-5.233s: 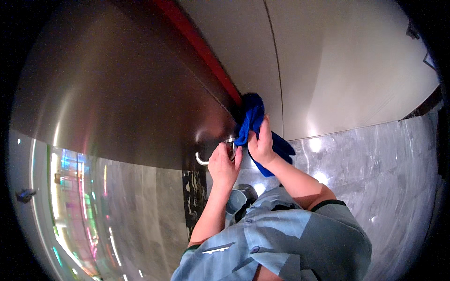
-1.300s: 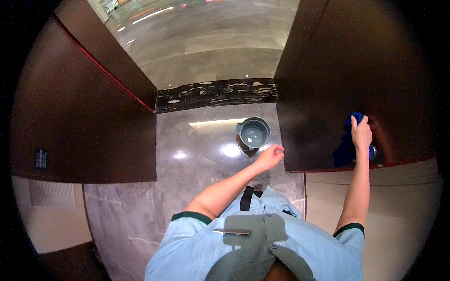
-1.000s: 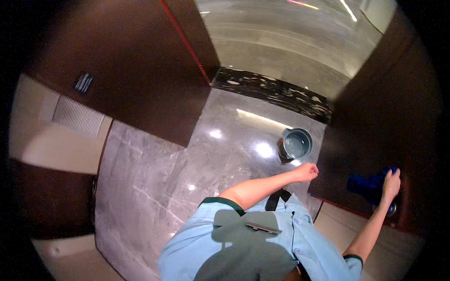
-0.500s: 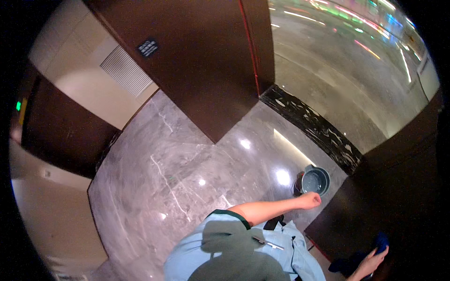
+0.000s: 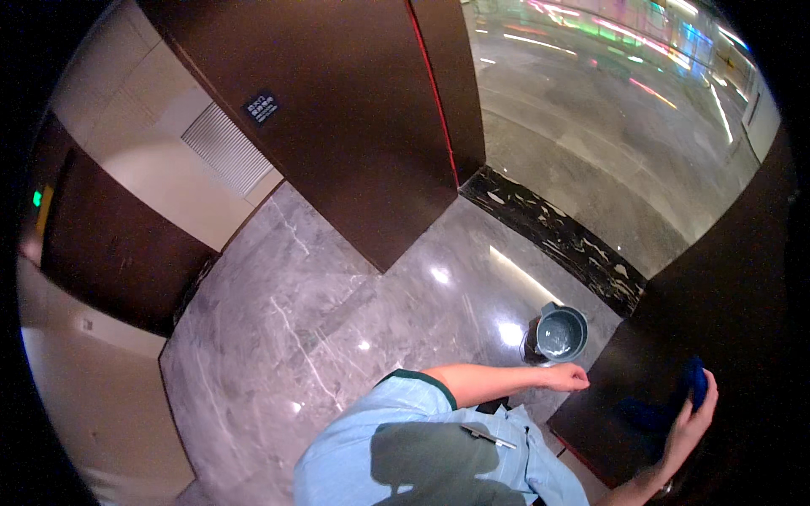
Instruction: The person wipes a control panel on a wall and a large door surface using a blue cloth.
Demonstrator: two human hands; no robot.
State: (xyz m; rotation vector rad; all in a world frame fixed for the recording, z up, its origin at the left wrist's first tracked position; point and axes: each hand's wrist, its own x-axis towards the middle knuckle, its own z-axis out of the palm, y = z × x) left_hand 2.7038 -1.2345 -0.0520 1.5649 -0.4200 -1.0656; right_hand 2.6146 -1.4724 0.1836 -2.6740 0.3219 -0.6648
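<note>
My right hand (image 5: 696, 413) is closed on a blue cloth (image 5: 697, 379), which lies against the dark brown door panel (image 5: 624, 388) at the right. A dim blue reflection of the cloth shows on the panel. Held out in front of my body, my left hand (image 5: 568, 378) has its fingers curled in, and I see nothing in it. Just beyond that hand, a grey-green bucket (image 5: 561, 313) stands on the floor with what looks like water inside. Part of a dark object (image 5: 529, 344) shows at the bucket's left side; its kind is unclear.
A brown door (image 5: 337, 110) with a red strip along its edge stands ahead. A black patterned threshold (image 5: 557, 228) crosses the doorway to a shiny floor (image 5: 574, 143) beyond. Grey marble floor (image 5: 261, 337) reaches to beige walls (image 5: 101, 388) and another dark door (image 5: 118, 228) at the left.
My right hand has moved up along the panel with the blue cloth. My left hand has shifted slightly right and down, away from the bucket's rim. The view has shifted a little.
</note>
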